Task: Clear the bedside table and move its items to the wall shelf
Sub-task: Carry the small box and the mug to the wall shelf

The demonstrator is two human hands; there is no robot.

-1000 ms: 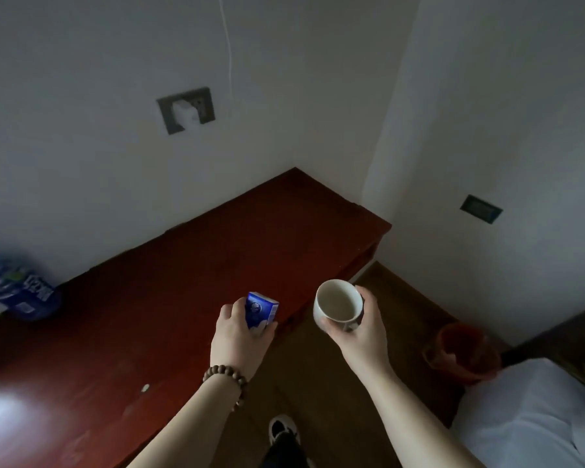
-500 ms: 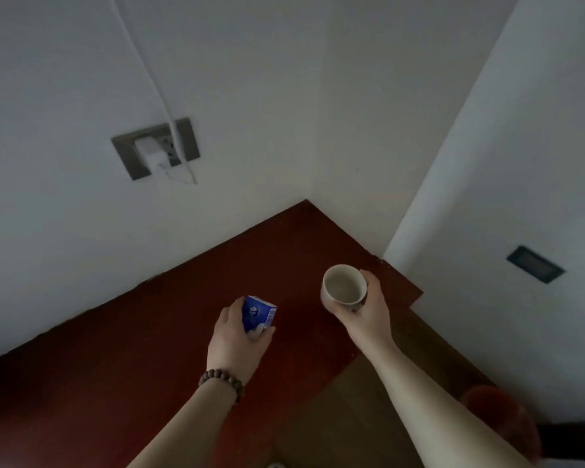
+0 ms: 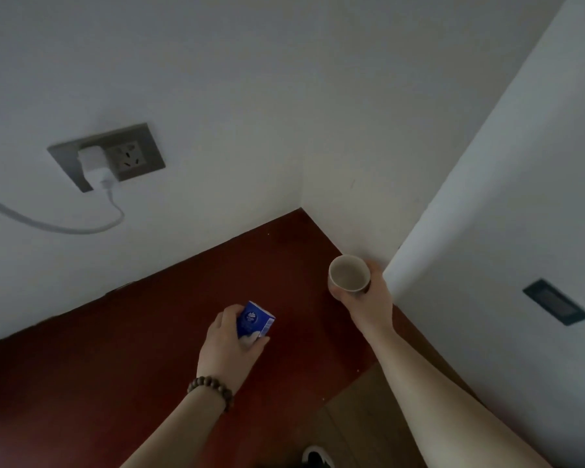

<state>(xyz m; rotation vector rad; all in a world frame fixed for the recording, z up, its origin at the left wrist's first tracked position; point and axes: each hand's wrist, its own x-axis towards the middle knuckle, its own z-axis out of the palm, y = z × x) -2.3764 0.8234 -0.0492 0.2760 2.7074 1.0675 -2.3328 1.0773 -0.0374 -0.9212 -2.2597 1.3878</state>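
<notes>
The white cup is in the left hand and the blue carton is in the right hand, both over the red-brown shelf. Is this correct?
Not quite: the hands are swapped. The head view shows the white cup in the right hand and the blue carton in the left hand. Both are over the red-brown shelf.

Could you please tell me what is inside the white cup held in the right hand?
The white cup looks empty; only its pale inner wall and bottom show. Its outer base is hidden by the right hand.

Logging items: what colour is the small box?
Blue with white print, box, head view.
</notes>
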